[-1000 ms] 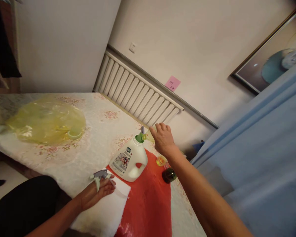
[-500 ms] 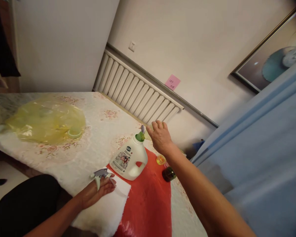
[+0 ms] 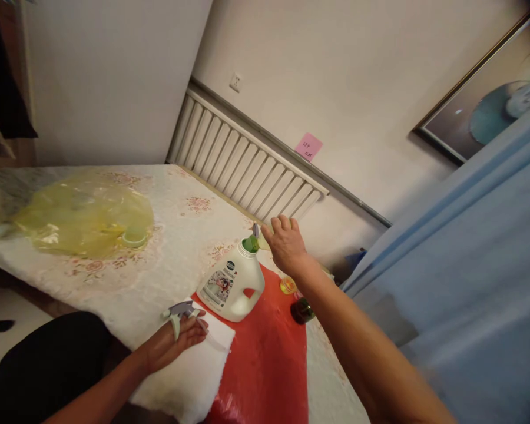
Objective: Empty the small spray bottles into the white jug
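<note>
From my remote seat, the yellow plastic bag [image 3: 88,215] lies on the desk [image 3: 172,265] at far left; the left hand [image 3: 174,348] has a loose grip on a trigger spray head [image 3: 183,309] above the white towel [image 3: 176,383]; the white detergent jug [image 3: 229,285] stands upright on the red mat [image 3: 265,359]; the right hand's [image 3: 287,242] grip is closed around a mostly hidden translucent bottle [image 3: 263,242], tipped at the jug's green spout [image 3: 249,242]; hardly anything has shifted this past second, so I judge the pouring is continuing.

Pink note [image 3: 309,146] near white radiator [image 3: 242,156], blue curtain [image 3: 477,259] at right
</note>
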{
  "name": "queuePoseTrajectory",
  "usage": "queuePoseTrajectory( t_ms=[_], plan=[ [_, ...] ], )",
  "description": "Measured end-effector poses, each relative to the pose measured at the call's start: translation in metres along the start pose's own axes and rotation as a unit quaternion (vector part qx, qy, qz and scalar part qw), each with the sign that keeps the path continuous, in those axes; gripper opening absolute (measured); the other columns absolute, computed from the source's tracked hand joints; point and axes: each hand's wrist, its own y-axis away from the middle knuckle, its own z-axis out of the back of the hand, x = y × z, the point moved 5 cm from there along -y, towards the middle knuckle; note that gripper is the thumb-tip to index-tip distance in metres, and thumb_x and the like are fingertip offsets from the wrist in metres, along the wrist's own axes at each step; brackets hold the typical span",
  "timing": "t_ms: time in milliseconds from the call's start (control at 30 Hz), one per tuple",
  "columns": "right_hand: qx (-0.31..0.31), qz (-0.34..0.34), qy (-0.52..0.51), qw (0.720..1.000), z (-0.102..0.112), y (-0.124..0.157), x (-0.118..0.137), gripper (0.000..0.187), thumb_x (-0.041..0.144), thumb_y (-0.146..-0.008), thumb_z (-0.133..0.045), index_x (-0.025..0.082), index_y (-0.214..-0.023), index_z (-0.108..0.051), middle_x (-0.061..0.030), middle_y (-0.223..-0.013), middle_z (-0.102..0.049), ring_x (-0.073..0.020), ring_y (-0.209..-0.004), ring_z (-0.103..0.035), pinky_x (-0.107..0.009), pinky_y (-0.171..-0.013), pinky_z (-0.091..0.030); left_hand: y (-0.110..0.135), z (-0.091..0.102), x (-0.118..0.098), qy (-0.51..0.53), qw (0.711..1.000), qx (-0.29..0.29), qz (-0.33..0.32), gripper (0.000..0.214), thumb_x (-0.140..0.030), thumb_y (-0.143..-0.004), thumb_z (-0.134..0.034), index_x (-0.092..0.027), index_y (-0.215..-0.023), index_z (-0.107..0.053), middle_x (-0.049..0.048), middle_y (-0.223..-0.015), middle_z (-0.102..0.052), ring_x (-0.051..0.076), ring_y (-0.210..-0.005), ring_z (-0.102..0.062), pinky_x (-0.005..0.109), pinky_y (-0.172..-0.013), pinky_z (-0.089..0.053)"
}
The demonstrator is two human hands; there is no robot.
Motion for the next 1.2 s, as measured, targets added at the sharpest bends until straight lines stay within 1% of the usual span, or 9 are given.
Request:
queuePoseTrajectory(
  t_ms=[233, 400, 500, 600, 767, 833, 900, 1000, 1200],
  plan=[
    [0.008, -0.023, -0.027, 0.999, -0.009, 0.004, -0.001, 0.055, 0.013, -0.079, -0.058, 0.019, -0.133, -0.05, -0.0182, -0.13, -0.052, -0.0353, -0.123, -0.039, -0.049, -0.098, -0.028, 0.002, -0.003, 0.0, 0.015, 1.0, -0.001, -0.001, 0.032, -0.036, -0.079, -0.079, -0.017, -0.102, -0.069, 0.0082, -0.093, -0.072, 0.02, -0.09, -0.068, 0.035, -0.091, -0.05],
    [0.038, -0.116, -0.138, 0.983, -0.03, 0.026, -0.008, 0.063, 0.011, -0.073, -0.059, 0.023, -0.135, -0.049, -0.0128, -0.128, -0.055, -0.0297, -0.116, -0.045, -0.041, -0.092, -0.037, 0.008, -0.018, -0.01, -0.033, 0.999, -0.034, 0.0, 0.035, -0.038, -0.075, -0.081, -0.016, -0.099, -0.068, 0.0067, -0.089, -0.071, 0.018, -0.082, -0.068, 0.033, -0.082, -0.052],
    [0.028, -0.172, -0.241, 0.955, -0.048, 0.06, -0.005, 0.063, 0.019, -0.076, -0.061, 0.022, -0.137, -0.046, -0.011, -0.13, -0.055, -0.0269, -0.114, -0.049, -0.039, -0.092, -0.041, 0.014, -0.04, -0.027, -0.091, 0.995, -0.035, -0.024, 0.04, -0.041, -0.074, -0.082, -0.016, -0.102, -0.069, 0.0074, -0.092, -0.071, 0.019, -0.085, -0.067, 0.033, -0.08, -0.052],
    [-0.01, -0.211, -0.322, 0.923, -0.069, 0.104, 0.01, 0.061, 0.028, -0.08, -0.063, 0.02, -0.137, -0.046, -0.012, -0.131, -0.056, -0.0262, -0.117, -0.051, -0.039, -0.097, -0.042, 0.022, -0.072, -0.053, -0.114, 0.991, -0.017, -0.074, 0.042, -0.042, -0.074, -0.081, -0.016, -0.105, -0.068, 0.0065, -0.09, -0.071, 0.022, -0.088, -0.066, 0.035, -0.082, -0.051],
    [-0.053, -0.245, -0.4, 0.882, -0.113, 0.175, 0.06, 0.053, 0.028, -0.078, -0.066, 0.019, -0.129, -0.053, -0.0117, -0.123, -0.063, -0.0257, -0.111, -0.059, -0.039, -0.095, -0.047, 0.033, -0.13, -0.093, -0.152, 0.976, 0.012, -0.157, 0.042, -0.04, -0.076, -0.079, -0.014, -0.106, -0.066, 0.0072, -0.088, -0.071, 0.021, -0.08, -0.067, 0.036, -0.079, -0.052],
    [-0.08, -0.263, -0.429, 0.86, -0.127, 0.196, 0.079, 0.055, 0.027, -0.072, -0.07, 0.017, -0.125, -0.057, -0.0124, -0.117, -0.066, -0.0279, -0.106, -0.062, -0.042, -0.094, -0.049, 0.036, -0.147, -0.102, -0.167, 0.97, 0.026, -0.177, 0.038, -0.039, -0.077, -0.078, -0.014, -0.103, -0.066, 0.0065, -0.087, -0.072, 0.019, -0.077, -0.067, 0.033, -0.077, -0.053],
    [-0.099, -0.297, -0.451, 0.836, -0.137, 0.213, 0.093, 0.054, 0.028, -0.072, -0.071, 0.016, -0.123, -0.058, -0.013, -0.115, -0.067, -0.0292, -0.105, -0.062, -0.044, -0.093, -0.05, 0.036, -0.159, -0.105, -0.188, 0.963, 0.028, -0.189, 0.038, -0.038, -0.076, -0.079, -0.014, -0.102, -0.065, 0.0052, -0.086, -0.072, 0.017, -0.075, -0.067, 0.031, -0.075, -0.054],
    [-0.105, -0.327, -0.476, 0.809, -0.142, 0.228, 0.104, 0.058, 0.021, -0.068, -0.071, 0.015, -0.125, -0.058, -0.0139, -0.119, -0.066, -0.0307, -0.11, -0.06, -0.045, -0.095, -0.05, 0.035, -0.17, -0.101, -0.226, 0.955, 0.026, -0.189, 0.04, -0.039, -0.075, -0.079, -0.014, -0.103, -0.064, 0.0041, -0.084, -0.072, 0.017, -0.074, -0.068, 0.03, -0.074, -0.055],
    [-0.101, -0.323, -0.515, 0.788, -0.129, 0.235, 0.107, 0.067, 0.012, -0.063, -0.07, 0.019, -0.128, -0.056, -0.0107, -0.125, -0.062, -0.0306, -0.115, -0.056, -0.046, -0.101, -0.046, 0.029, -0.177, -0.083, -0.298, 0.939, 0.017, -0.172, 0.047, -0.044, -0.074, -0.079, -0.015, -0.108, -0.063, 0.005, -0.086, -0.071, 0.02, -0.079, -0.069, 0.036, -0.079, -0.055]
  ],
)
